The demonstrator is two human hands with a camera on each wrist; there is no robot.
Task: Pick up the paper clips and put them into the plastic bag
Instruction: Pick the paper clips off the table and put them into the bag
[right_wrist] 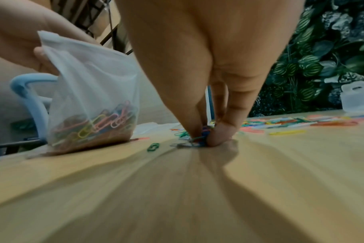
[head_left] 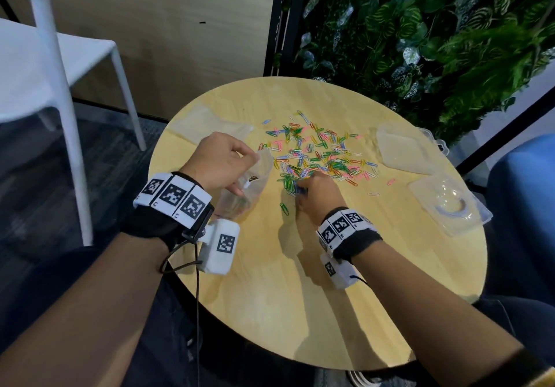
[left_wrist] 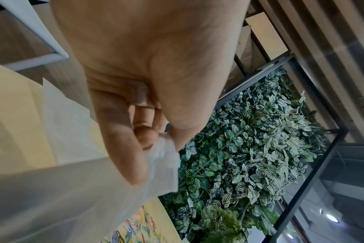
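Several coloured paper clips (head_left: 318,152) lie scattered over the middle of the round wooden table (head_left: 300,296). My left hand (head_left: 222,164) pinches the rim of a clear plastic bag (head_left: 240,194) and holds it upright on the table; the bag (right_wrist: 94,92) has several clips in its bottom. In the left wrist view my fingers (left_wrist: 145,134) grip the bag's edge (left_wrist: 162,157). My right hand (head_left: 318,194) is at the near edge of the pile, its fingertips (right_wrist: 218,134) pinching a small bunch of clips (right_wrist: 199,138) against the tabletop. One green clip (head_left: 284,208) lies apart near the bag.
An empty clear bag (head_left: 210,122) lies flat at the far left of the table. Clear plastic box parts (head_left: 402,152) (head_left: 450,206) sit at the right edge. A white chair (head_left: 54,71) stands left; a wall of plants (head_left: 435,41) is behind.
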